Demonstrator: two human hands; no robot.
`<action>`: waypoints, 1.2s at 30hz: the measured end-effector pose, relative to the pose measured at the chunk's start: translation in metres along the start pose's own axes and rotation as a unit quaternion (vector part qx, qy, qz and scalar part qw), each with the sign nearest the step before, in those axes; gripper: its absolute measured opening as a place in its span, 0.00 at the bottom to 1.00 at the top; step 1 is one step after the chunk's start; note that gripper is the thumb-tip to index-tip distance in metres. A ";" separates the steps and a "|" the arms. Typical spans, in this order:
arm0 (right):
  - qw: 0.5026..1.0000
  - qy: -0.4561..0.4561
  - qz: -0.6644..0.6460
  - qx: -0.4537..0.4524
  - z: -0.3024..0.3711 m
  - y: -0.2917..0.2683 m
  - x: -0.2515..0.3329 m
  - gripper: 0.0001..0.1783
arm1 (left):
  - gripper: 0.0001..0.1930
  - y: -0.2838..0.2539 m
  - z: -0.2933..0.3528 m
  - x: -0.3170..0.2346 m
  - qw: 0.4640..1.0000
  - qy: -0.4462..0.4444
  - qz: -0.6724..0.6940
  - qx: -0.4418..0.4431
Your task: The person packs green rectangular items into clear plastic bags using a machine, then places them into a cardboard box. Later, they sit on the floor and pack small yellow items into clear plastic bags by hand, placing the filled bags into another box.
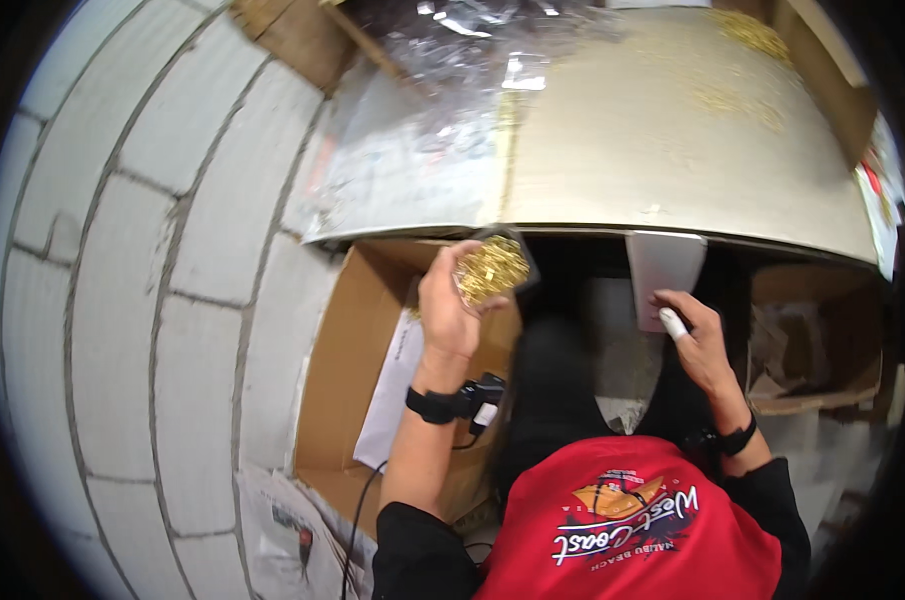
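Note:
My left hand [448, 305] is closed around a small dark tray [531, 262] heaped with thin, shiny gold-coloured pieces [493, 270]. It is held up near the table's front edge, over a cardboard box. To the right, my right hand [695, 335] has its fingers curled at the lower right edge of a flat, pale card [663, 265]. That card's far end meets the table edge. One fingertip of this hand wears a white cover. The exact kind of the gold pieces is too small to make out.
The table [613, 150] carries clear plastic film [463, 60] at back left and scattered gold bits [748, 35] at back right. Below it stand a large cardboard box [338, 370] on the left and a smaller box [818, 335] on the right. A white block wall [198, 230] borders the left.

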State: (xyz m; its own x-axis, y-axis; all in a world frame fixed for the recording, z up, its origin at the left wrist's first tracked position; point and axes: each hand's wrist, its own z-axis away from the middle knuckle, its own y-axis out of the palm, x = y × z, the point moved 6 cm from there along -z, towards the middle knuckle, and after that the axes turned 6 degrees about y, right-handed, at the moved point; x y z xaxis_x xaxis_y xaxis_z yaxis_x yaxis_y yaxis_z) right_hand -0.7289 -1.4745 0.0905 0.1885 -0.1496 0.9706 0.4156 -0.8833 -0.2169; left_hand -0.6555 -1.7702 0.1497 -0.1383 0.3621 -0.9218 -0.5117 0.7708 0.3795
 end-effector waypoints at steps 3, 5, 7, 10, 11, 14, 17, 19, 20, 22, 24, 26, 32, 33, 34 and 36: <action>0.998 0.016 0.044 0.037 0.003 0.011 -0.008 0.12 | 0.18 -0.085 -0.012 -0.037 0.996 0.058 -0.035 -0.049; 0.995 0.017 0.079 0.060 0.004 0.016 -0.014 0.12 | 0.16 -0.152 -0.009 -0.032 0.990 0.048 -0.071 -0.109; 0.993 0.041 0.095 0.059 0.006 0.013 -0.026 0.13 | 0.16 -0.212 0.001 -0.018 0.975 0.029 -0.125 -0.182; 0.990 0.104 0.087 0.036 0.005 0.005 -0.044 0.13 | 0.14 -0.280 0.029 0.039 0.962 -0.082 -0.131 -0.226; 0.988 0.121 0.088 0.034 0.005 0.000 -0.048 0.14 | 0.14 -0.298 0.038 0.064 0.958 -0.119 -0.129 -0.229; 0.981 0.152 0.110 0.041 0.004 -0.007 -0.059 0.15 | 0.13 -0.329 0.063 0.135 0.936 -0.211 -0.120 -0.257; 0.976 0.165 0.126 0.061 0.000 0.003 -0.057 0.15 | 0.12 -0.332 0.077 0.177 0.936 -0.241 -0.077 -0.245; 0.968 0.181 0.154 0.077 0.000 0.012 -0.049 0.14 | 0.11 -0.325 0.076 0.192 0.940 -0.233 -0.051 -0.242; 0.969 0.161 0.170 0.077 -0.002 0.021 -0.041 0.13 | 0.10 -0.323 0.076 0.199 0.938 -0.235 -0.050 -0.248; 0.961 0.095 0.234 0.116 -0.008 0.033 -0.024 0.13 | 0.09 -0.322 0.065 0.209 0.935 -0.214 -0.102 -0.265; 0.947 0.055 0.278 0.152 -0.014 0.043 -0.010 0.13 | 0.09 -0.310 0.057 0.210 0.947 -0.183 -0.107 -0.240; 0.931 0.025 0.322 0.169 -0.026 0.042 0.013 0.13 | 0.12 -0.321 0.059 0.234 0.956 -0.172 -0.153 -0.184; 0.959 -0.085 0.272 -0.016 -0.106 -0.044 0.038 0.16 | 0.18 -0.372 0.066 0.182 0.845 -0.004 -0.485 -0.226; 0.962 -0.078 0.251 -0.078 -0.124 -0.075 0.036 0.17 | 0.19 -0.346 0.053 0.149 0.806 0.001 -0.568 -0.166; 0.941 -0.105 0.287 -0.146 -0.148 -0.118 0.017 0.19 | 0.18 -0.324 0.033 0.122 0.822 0.056 -0.549 -0.139; 0.874 -0.017 0.417 -0.250 -0.202 -0.194 -0.025 0.22 | 0.15 -0.278 0.009 0.066 0.877 0.076 -0.449 -0.155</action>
State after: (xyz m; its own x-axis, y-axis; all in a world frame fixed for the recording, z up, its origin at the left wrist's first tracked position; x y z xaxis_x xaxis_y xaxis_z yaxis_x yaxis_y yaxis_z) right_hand -0.9941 -1.3889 0.1293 0.2703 -0.8281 0.4911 -0.3178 -0.5582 -0.7664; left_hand -0.5148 -1.9559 -0.0160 0.3388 -0.4089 -0.8473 -0.6752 0.5215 -0.5217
